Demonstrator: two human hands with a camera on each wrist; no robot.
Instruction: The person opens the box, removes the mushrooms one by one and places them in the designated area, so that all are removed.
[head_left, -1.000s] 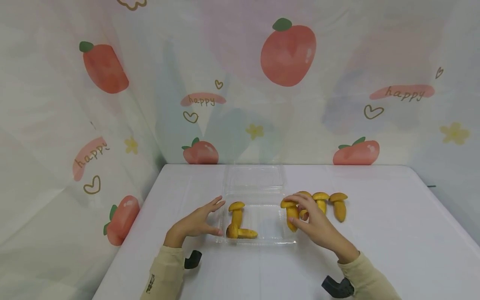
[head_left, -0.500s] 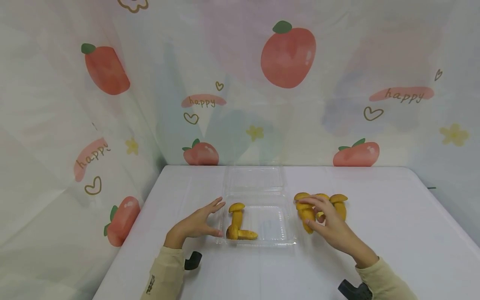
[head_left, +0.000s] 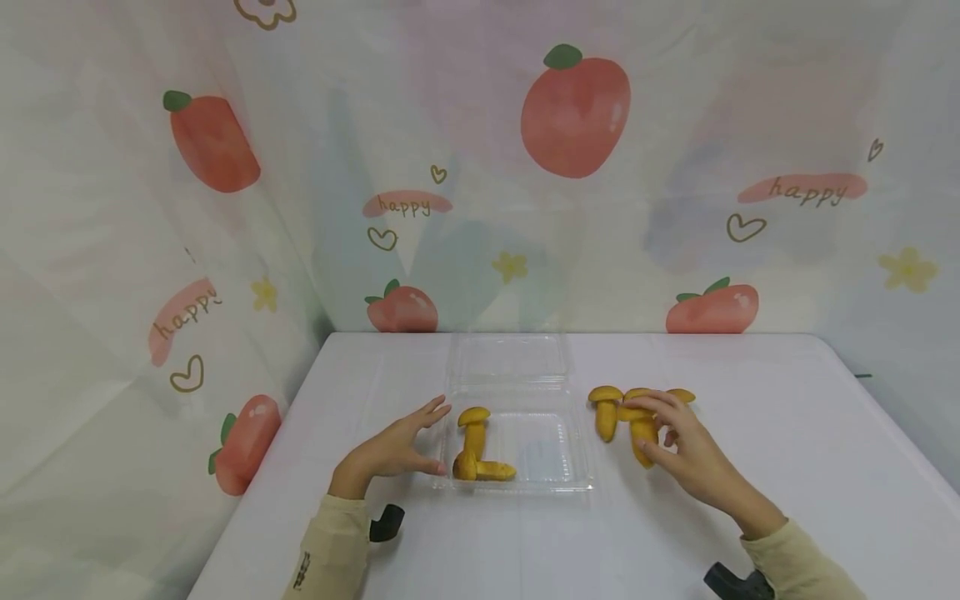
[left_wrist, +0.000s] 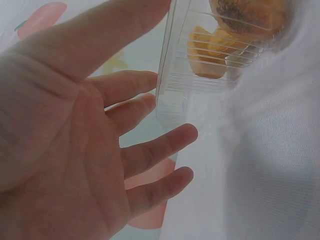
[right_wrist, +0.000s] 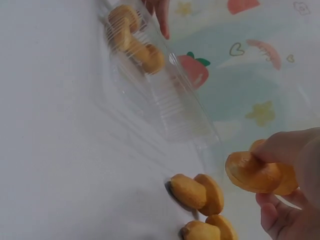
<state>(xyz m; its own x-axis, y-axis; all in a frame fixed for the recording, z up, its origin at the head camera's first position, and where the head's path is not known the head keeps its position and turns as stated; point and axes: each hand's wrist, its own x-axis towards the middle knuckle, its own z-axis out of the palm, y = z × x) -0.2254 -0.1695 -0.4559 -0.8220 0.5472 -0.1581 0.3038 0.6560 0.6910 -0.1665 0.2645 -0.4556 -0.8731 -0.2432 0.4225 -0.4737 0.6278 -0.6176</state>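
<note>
A yellow-brown mushroom (head_left: 642, 437) is pinched between the thumb and fingers of my right hand (head_left: 693, 454), above the table and right of the clear plastic box (head_left: 540, 479). Two more mushrooms lie in the box's left part: one (head_left: 473, 429) points away from me, the other (head_left: 491, 470) lies crosswise in front. My left hand (head_left: 386, 446) is spread at the box's left side, thumb and some fingertips at its rim; in the left wrist view the palm (left_wrist: 65, 165) holds nothing. Whether those fingertips press the rim I cannot tell.
On the white table (head_left: 480, 550), right of the box, one mushroom (head_left: 605, 414) lies in plain view. Others behind my right hand show only their caps (head_left: 681, 395). The box's raised transparent lid (head_left: 510, 357) is folded back. A patterned curtain (head_left: 480, 125) closes off the back and left.
My right hand has moved to the right with the mushroom, from the box's right edge to in front of the loose mushrooms, uncovering the leftmost one. The left hand keeps its place.
</note>
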